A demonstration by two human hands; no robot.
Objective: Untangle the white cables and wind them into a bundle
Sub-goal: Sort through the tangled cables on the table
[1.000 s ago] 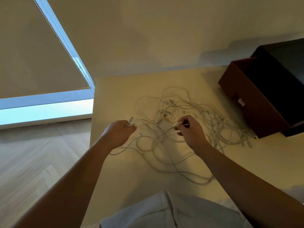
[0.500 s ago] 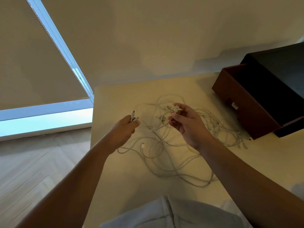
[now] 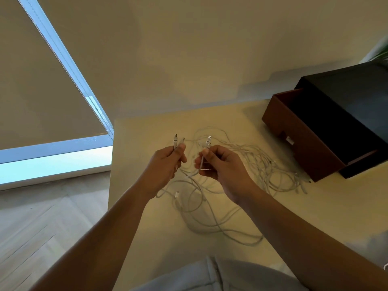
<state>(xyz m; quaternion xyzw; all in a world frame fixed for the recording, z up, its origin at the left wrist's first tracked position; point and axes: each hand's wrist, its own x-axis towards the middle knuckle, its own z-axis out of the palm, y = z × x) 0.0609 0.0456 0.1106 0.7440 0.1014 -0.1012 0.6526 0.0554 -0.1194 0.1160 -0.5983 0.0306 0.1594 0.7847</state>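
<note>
Where the view is nearest, a grey shirt (image 3: pixel 212 276) fills the lower edge, and both bare forearms reach away from it over a pale table (image 3: pixel 142 227). Left of the table lies a wooden floor (image 3: pixel 42 223).

On the table the white cables (image 3: pixel 212 219) lie in a loose tangle. Its nearest loops sweep toward the person, and the bulk spreads beneath the hands and off to the right. A loose plug (image 3: pixel 177 194) rests on the table below the left wrist.

Both hands are raised above the tangle, near each other but apart. The left hand (image 3: pixel 165 164) has its fingers curled, with thumb and forefinger pinching two cable ends. Their plugs (image 3: pixel 175 141) stick up side by side. The right hand (image 3: pixel 222 166) also has curled fingers and pinches one cable end. Its single plug (image 3: pixel 209 140) points upward, and the cable drops from the hand into the tangle.

Farther back on the right stands a black box (image 3: pixel 346 89) with a brown drawer (image 3: pixel 298 148) pulled open. The tangle's rightmost loops lie just beside the drawer's near corner. A plain wall (image 3: pixel 189 49) rises behind the table. At far left a beige blind (image 3: pixel 42 91) hangs over a window (image 3: pixel 52 164), with a bright strip showing below it.
</note>
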